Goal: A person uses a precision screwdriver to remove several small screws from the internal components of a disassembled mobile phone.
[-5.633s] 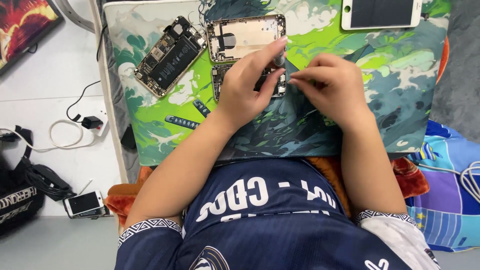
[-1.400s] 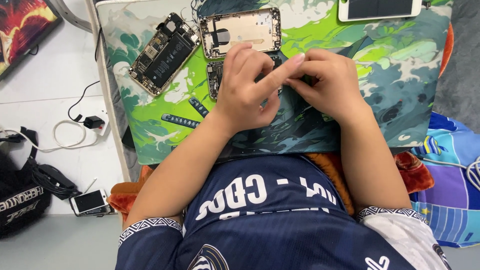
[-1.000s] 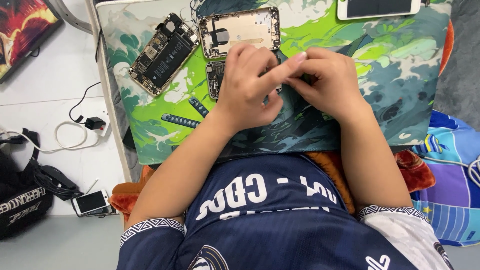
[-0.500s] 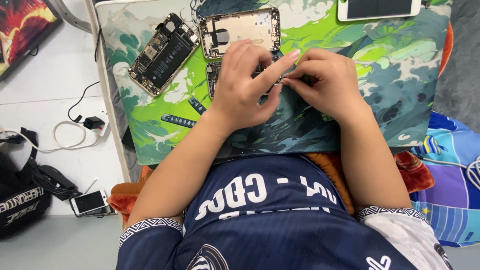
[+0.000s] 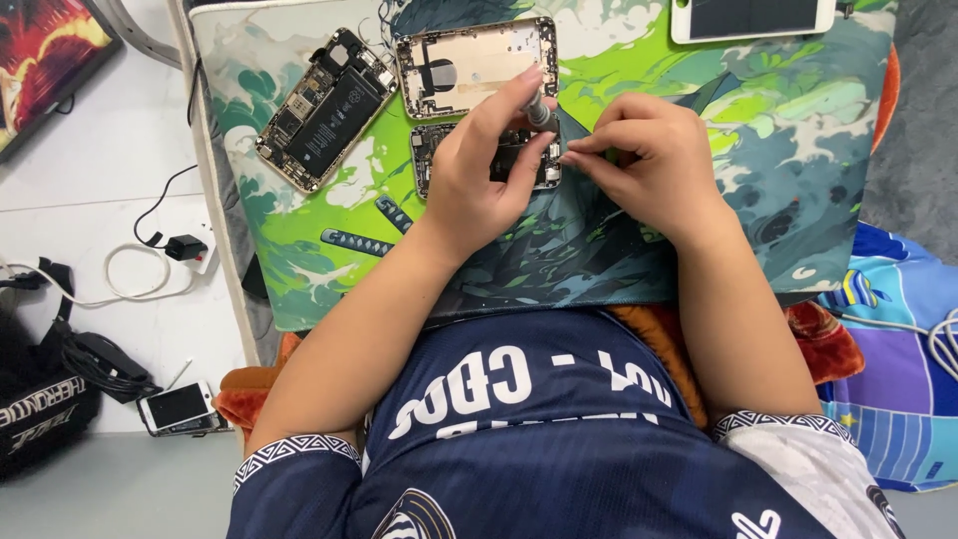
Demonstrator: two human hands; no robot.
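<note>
Head view: left hand point(image 5: 479, 170) pinches a slim grey tool point(image 5: 539, 108) over an opened phone point(image 5: 487, 160) near the mat's point(image 5: 699, 240) far edge; right hand point(image 5: 654, 165), fingertips together, touches the phone's edge.

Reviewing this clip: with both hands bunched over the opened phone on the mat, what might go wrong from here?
1. The left hand covers most of the opened phone, so the slim tool at its fingertips may slip onto the exposed parts.
2. Whatever the right hand pinches is too small to see; dropped, it could vanish on the busy patterned mat.
3. The second opened phone lies near the mat's edge and might get nudged.
</note>
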